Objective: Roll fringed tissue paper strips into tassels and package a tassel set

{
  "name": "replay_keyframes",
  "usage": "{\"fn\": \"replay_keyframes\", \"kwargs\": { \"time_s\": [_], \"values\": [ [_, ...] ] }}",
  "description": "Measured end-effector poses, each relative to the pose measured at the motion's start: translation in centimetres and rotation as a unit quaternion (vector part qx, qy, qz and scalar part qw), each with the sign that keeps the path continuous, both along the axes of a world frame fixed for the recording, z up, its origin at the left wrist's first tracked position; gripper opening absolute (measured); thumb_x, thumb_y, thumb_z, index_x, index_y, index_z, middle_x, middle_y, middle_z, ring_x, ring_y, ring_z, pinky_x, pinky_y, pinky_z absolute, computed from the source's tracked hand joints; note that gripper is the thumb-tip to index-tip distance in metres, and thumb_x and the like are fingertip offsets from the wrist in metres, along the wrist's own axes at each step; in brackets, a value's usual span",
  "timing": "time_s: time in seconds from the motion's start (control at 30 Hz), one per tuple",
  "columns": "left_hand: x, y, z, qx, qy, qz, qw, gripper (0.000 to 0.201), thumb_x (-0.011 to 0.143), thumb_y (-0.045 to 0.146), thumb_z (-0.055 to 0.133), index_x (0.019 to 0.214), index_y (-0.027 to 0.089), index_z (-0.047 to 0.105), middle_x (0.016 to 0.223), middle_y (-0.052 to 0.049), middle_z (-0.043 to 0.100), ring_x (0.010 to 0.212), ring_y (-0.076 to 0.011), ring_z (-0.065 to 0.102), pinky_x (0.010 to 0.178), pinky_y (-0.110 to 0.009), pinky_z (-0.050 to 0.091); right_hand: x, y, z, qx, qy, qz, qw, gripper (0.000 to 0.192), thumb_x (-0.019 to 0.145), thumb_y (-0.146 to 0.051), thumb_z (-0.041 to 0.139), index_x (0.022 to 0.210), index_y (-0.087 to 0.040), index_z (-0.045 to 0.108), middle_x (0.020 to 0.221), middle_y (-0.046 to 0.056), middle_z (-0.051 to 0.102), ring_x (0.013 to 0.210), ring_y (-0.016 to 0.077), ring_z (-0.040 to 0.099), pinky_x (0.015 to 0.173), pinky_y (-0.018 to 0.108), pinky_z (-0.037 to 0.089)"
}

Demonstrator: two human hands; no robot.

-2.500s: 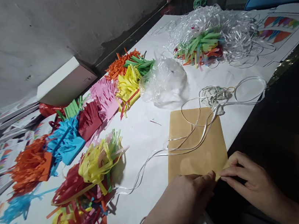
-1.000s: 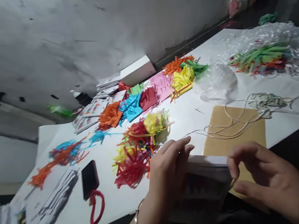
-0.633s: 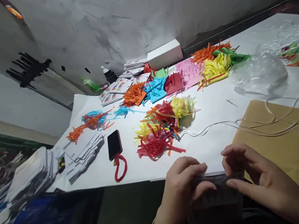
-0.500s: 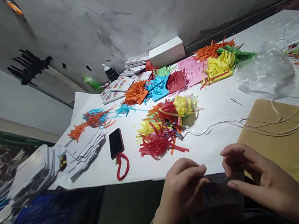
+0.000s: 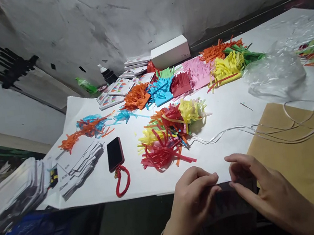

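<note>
L hand (image 5: pixel 193 196) & R hand (image 5: pixel 274 190) curled at sides of a dim, flat, boxy pkt (image 5: pixel 231 208), L of the brown sheet (image 5: pixel 307 166); can't tell if fingers actually grip. Pkt could slip if fingertips are loose. Thin shiny string (image 5: pixel 297 142) loops over sheet, might snag if tugged. Frilly, crinkly tassels (image 5: pixel 164 151), upper L of sheet, could tangle w/ string.

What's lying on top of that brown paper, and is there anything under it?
White cords loop across the brown paper. Its far part lies over the white-covered table; its near part reaches past the edge. Anything directly beneath it is covered, so I can't tell.
</note>
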State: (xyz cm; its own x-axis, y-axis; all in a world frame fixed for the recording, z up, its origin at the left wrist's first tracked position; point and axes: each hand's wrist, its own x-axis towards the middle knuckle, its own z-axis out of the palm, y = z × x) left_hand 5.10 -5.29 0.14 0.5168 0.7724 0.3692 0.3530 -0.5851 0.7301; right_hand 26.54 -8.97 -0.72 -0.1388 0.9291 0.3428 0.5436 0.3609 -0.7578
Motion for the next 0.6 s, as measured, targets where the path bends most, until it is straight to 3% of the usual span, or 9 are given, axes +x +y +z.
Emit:
{"fn": "replay_keyframes", "kwargs": {
  "time_s": [0.07, 0.17, 0.23, 0.37, 0.5, 0.6],
  "values": [
    [0.2, 0.2, 0.0, 0.020, 0.003, 0.001, 1.000, 0.017, 0.094, 0.019, 0.067, 0.109, 0.017, 0.072, 0.085, -0.008, 0.068, 0.075, -0.0173, 0.066, 0.064, -0.025, 0.054, -0.1, 0.2, -0.2, 0.015, 0.001, -0.016, 1.000, 0.052, 0.093, -0.012, 0.051, 0.140, -0.031, 0.038, 0.088, -0.002, 0.064, 0.075, 0.0137, 0.066, 0.074, 0.025, 0.057],
    [0.5, 0.4, 0.0, 0.040, 0.001, 0.004, 0.999, 0.016, 0.093, 0.018, 0.067, 0.109, 0.018, 0.071, 0.084, -0.008, 0.068, 0.073, -0.0167, 0.066, 0.062, -0.024, 0.053, 0.0, 0.2, -0.7, 0.040, 0.017, -0.036, 0.998, 0.059, 0.094, -0.012, 0.052, 0.148, -0.029, 0.032, 0.107, 0.005, 0.062, 0.082, 0.0159, 0.064, 0.078, 0.030, 0.057],
    [0.5, 0.4, 0.1, 0.038, 0.000, 0.005, 0.999, 0.016, 0.093, 0.018, 0.067, 0.109, 0.017, 0.071, 0.085, -0.008, 0.068, 0.073, -0.0168, 0.066, 0.062, -0.024, 0.053, 0.3, 0.0, -1.0, 0.076, 0.021, -0.050, 0.996, 0.054, 0.093, -0.012, 0.055, 0.142, -0.028, 0.039, 0.119, 0.009, 0.057, 0.091, 0.0184, 0.063, 0.082, 0.033, 0.056],
    [0.5, 0.2, 0.1, 0.032, 0.000, 0.005, 0.999, 0.017, 0.093, 0.018, 0.067, 0.109, 0.017, 0.072, 0.085, -0.009, 0.069, 0.075, -0.0173, 0.067, 0.063, -0.025, 0.054, 0.9, 0.0, -1.0, 0.160, -0.031, 0.000, 0.987, 0.032, 0.090, -0.007, 0.059, 0.115, -0.027, 0.063, 0.097, 0.004, 0.061, 0.089, 0.0191, 0.061, 0.076, 0.032, 0.050],
    [0.7, 0.2, 0.0, 0.033, -0.010, -0.018, 0.999, 0.018, 0.093, 0.018, 0.067, 0.111, 0.019, 0.071, 0.086, -0.008, 0.069, 0.074, -0.0168, 0.066, 0.063, -0.025, 0.054, 1.7, 1.0, -0.4, 0.184, -0.108, 0.056, 0.975, 0.026, 0.092, -0.012, 0.063, 0.115, -0.022, 0.070, 0.082, 0.002, 0.064, 0.080, 0.0189, 0.061, 0.077, 0.037, 0.045],
    [0.4, 0.2, 0.1, 0.020, -0.017, -0.018, 0.999, 0.020, 0.092, 0.018, 0.070, 0.112, 0.020, 0.071, 0.087, -0.007, 0.069, 0.077, -0.0169, 0.067, 0.065, -0.025, 0.055, 2.9, 1.4, -0.7, 0.159, -0.137, 0.040, 0.977, 0.021, 0.090, -0.029, 0.073, 0.110, -0.024, 0.074, 0.088, 0.005, 0.071, 0.084, 0.0231, 0.065, 0.081, 0.041, 0.047]
  ]
}}
